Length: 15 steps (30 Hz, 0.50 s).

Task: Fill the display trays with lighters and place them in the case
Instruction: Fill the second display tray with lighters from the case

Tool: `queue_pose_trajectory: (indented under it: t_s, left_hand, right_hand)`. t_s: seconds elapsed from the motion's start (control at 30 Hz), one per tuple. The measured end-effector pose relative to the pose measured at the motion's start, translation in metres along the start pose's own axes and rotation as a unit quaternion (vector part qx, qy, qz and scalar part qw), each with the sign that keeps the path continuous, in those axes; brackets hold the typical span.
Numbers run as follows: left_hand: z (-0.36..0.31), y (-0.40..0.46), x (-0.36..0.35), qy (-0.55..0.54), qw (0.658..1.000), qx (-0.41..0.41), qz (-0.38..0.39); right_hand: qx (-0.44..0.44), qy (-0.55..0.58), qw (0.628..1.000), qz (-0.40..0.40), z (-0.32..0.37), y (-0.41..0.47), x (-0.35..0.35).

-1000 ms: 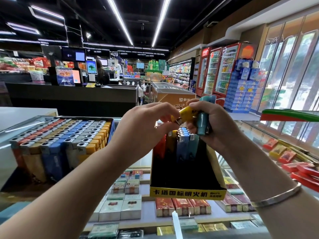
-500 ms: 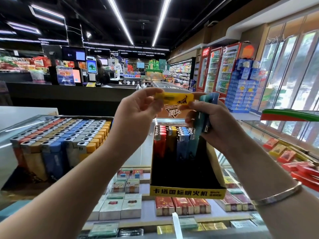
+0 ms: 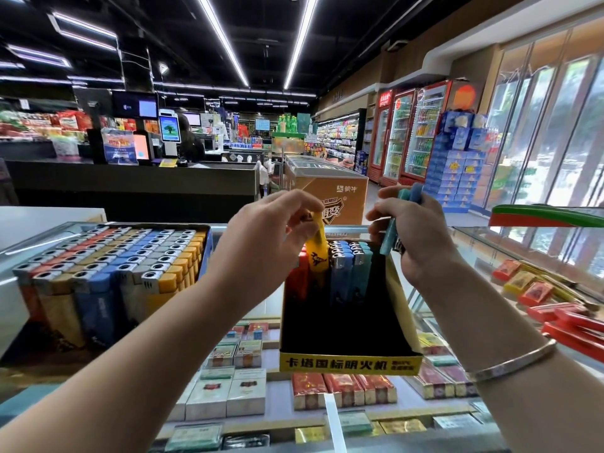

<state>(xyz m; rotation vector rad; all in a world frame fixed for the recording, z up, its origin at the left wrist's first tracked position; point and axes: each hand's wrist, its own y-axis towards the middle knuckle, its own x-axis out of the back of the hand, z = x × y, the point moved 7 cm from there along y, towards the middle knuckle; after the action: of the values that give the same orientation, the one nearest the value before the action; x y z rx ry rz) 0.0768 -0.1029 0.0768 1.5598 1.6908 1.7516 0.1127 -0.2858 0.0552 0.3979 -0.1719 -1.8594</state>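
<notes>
A black and yellow display tray (image 3: 348, 362) stands on the glass case, with one back row of red, yellow, blue and teal lighters (image 3: 343, 273). My left hand (image 3: 261, 237) pinches a yellow lighter (image 3: 317, 253) by its top, its lower end down among that back row. To the right of the tray, my right hand (image 3: 411, 233) grips teal and blue lighters (image 3: 392, 223) above the tray's back right corner. A full tray of lighters (image 3: 108, 263) sits to the left.
The glass case (image 3: 490, 256) holds rows of cigarette packs (image 3: 228, 393) under the top. Red packs (image 3: 555, 308) lie at the right. A red and green strip (image 3: 549, 215) juts in from the right. A checkout counter and fridges stand far behind.
My left hand took the yellow lighter from my right hand, swung it from level to upright and lowered it into the tray's back row. My right hand shifted slightly right.
</notes>
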Motion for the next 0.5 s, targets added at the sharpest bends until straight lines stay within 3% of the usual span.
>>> queue_pose_trajectory:
  t_s: [0.13, 0.37, 0.5]
  left_hand:
    - [0.002, -0.007, -0.018, 0.026, 0.999, -0.011, 0.038]
    - [-0.003, -0.007, -0.023, 0.113, 0.993, -0.032, 0.029]
    - [0.003, -0.005, -0.028, 0.106, 0.991, 0.002, 0.086]
  right_hand:
    - [0.002, -0.005, 1.0, -0.009, 0.0, 0.0, 0.0]
    - [0.012, -0.02, 1.0, -0.01, 0.0, 0.0, -0.001]
    - [0.007, -0.005, 1.0, -0.002, -0.001, 0.0, -0.003]
